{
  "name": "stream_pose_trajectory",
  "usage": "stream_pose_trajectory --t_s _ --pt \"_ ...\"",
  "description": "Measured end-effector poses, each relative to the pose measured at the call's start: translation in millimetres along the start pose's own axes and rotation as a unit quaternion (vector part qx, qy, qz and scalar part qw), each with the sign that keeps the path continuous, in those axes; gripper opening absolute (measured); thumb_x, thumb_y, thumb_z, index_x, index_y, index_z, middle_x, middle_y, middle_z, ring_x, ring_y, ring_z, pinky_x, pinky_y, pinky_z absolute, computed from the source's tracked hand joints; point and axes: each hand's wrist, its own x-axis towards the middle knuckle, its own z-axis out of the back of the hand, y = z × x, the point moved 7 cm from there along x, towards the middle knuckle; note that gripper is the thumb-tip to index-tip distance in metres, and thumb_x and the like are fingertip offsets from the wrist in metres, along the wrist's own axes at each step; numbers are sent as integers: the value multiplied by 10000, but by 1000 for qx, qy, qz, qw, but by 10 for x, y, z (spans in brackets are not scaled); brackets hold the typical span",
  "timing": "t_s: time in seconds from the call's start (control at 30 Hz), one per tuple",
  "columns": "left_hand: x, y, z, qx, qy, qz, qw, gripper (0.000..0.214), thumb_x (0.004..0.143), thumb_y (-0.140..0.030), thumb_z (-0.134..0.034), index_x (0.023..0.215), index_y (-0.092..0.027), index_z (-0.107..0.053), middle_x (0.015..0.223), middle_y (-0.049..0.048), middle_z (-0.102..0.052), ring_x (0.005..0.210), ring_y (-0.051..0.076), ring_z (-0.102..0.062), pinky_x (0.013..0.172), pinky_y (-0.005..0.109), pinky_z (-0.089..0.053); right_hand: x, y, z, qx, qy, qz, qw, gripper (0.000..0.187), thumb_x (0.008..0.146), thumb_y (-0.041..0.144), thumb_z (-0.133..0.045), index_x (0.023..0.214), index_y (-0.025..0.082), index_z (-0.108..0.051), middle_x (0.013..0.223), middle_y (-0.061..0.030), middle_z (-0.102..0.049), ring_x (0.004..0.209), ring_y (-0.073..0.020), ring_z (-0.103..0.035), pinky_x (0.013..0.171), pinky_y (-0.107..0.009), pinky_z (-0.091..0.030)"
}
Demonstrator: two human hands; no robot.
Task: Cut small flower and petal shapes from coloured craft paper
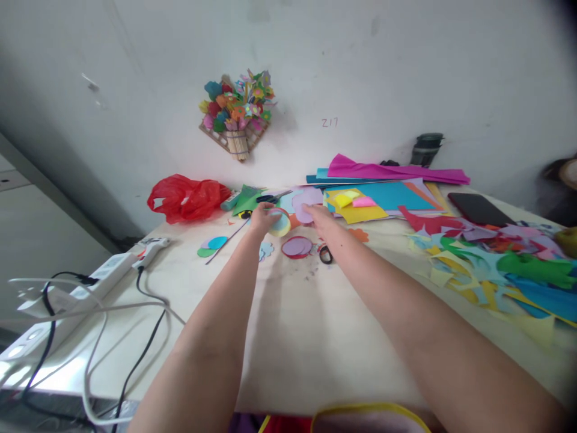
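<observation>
Both my arms reach far across the table. My left hand (262, 216) is closed around a roll of tape (280, 223) with a pale yellow rim. My right hand (321, 218) rests with its fingers on a lilac paper cutout (305, 203), pinching or pressing its edge. Just in front of the hands lie a lilac circle on a red circle (296, 246) and black scissors (325, 254). A blue and a green paper circle (211, 246) lie to the left, beside a thin stick.
Coloured paper sheets (387, 193) are stacked at the back right, scraps (505, 258) at the right, a dark phone (478, 209) behind them. A red plastic bag (187, 196) sits back left. Power strips and cables (85, 294) crowd the left edge. A paper flower bouquet (237, 111) hangs on the wall.
</observation>
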Motion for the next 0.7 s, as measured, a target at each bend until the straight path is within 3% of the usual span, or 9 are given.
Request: stream_pose_trajectory --t_s 0.1,0.2,0.37,0.47,0.53,0.6,0.7 --pt "-36 11 -83 -49 17 37 998 399 583 -272 -904 902 -176 -683 780 35 -679 749 208 -674 771 359 -542 -67 16 110 123 -42 -34 991 153 915 305 -717 860 183 -643 753 -7 -684 610 -122 -625 513 -202 -495" --pt "-156 0 -259 -44 43 67 996 276 617 -291 -891 732 -160 -677 683 35 -664 656 178 -632 692 319 -508 -122 25 171 162 -58 -50 984 196 883 278 -760 785 175 -626 606 24 -631 492 -106 -584 427 -187 -438" --pt "-333 -50 -450 117 19 17 993 203 690 -190 -799 572 -190 -634 579 17 -613 684 200 -628 673 301 -463 -270 -12 241 128 -58 -86 986 219 964 263 -650 774 154 -648 517 9 -617 396 -88 -537 373 -168 -373" --pt "-369 -63 -462 178 26 -1 984 300 754 -278 -762 528 -206 -579 550 31 -589 768 244 -668 714 313 -483 -379 -23 259 114 -55 -88 988 206 975 261 -636 800 153 -646 514 13 -619 385 -79 -526 358 -157 -352" --pt "-386 -83 -437 186 61 -2 981 278 788 -394 -740 617 -197 -645 648 65 -677 843 275 -701 761 333 -511 -440 -17 260 118 -55 -77 989 204 981 246 -629 802 150 -635 513 21 -607 392 -73 -528 355 -148 -346" --pt "-430 -137 -428 183 128 -21 975 303 700 -441 -815 835 -181 -737 943 121 -780 971 309 -725 840 357 -534 -491 -21 270 121 -64 -74 988 215 985 237 -618 789 148 -622 501 26 -590 390 -71 -521 345 -143 -327" --pt "-556 -190 -449 217 225 -69 947 793 492 -428 -933 1214 -188 -712 1394 191 -668 1263 380 -643 1011 401 -507 -552 -41 323 141 -99 -73 982 205 975 223 -616 781 159 -602 498 31 -584 381 -75 -511 331 -148 -315"
